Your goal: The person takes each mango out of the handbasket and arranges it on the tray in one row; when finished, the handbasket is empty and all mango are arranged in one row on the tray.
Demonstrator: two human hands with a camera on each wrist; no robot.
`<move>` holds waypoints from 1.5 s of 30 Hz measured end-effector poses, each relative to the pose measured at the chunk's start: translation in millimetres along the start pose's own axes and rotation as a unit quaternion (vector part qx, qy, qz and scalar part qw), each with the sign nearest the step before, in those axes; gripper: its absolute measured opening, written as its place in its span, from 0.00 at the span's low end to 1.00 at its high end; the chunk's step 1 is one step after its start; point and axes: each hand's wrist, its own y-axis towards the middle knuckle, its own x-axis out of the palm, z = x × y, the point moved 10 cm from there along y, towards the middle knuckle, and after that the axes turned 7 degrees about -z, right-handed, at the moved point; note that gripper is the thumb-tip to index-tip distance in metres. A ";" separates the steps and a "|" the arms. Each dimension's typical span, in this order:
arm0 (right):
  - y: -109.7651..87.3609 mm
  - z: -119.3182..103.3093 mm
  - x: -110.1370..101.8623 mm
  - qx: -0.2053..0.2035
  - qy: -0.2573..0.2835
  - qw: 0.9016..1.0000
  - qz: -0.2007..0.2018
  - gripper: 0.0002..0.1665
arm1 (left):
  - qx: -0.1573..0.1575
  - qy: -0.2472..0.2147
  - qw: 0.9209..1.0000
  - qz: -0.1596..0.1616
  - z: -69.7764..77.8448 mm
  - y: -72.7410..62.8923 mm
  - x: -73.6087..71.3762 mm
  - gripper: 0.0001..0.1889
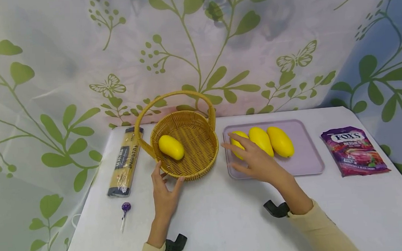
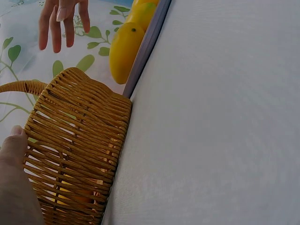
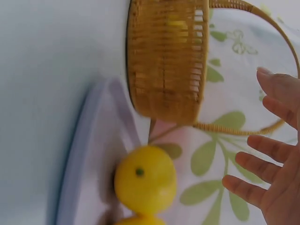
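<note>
A yellow mango lies inside the round wicker basket, near its left wall. My left hand touches the basket's near-left side with thumb and fingers spread; its thumb meets the rim in the left wrist view. Three yellow mangoes lie side by side on a lilac tray. Above the tray's left part hovers my right hand, fingers spread and holding nothing. It partly covers the leftmost mango in the head view. In the right wrist view the hand is apart from the nearest mango.
Left of the basket lies a spaghetti packet, with a purple lollipop in front of it. A purple Fox's candy bag is right of the tray. The basket's tall handle stands upright. A leaf-patterned curtain hangs behind the white table.
</note>
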 end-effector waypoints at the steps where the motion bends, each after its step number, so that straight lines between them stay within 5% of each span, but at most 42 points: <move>1: 1.8 -2.7 2.9 -0.003 0.001 1.000 -0.001 0.37 | 0.000 0.000 1.000 0.000 -0.2 0.0 0.2 0.47; 11: 22.5 -15.6 29.4 -0.019 0.050 0.999 0.001 0.36 | -0.009 -0.001 1.000 -0.003 -2.9 0.1 1.2 0.47; 24: 75.1 -33.9 54.0 -0.026 0.082 0.996 -0.007 0.35 | -0.004 0.009 1.000 0.001 -2.5 0.4 0.9 0.47; 36: 128.1 -19.9 90.6 -0.004 0.108 0.991 -0.076 0.37 | 0.001 0.010 1.000 0.001 -2.5 1.3 0.0 0.47; 45: 149.7 -17.1 107.3 -0.008 0.112 0.984 -0.141 0.39 | 0.004 0.000 1.000 0.001 -1.6 2.5 0.4 0.47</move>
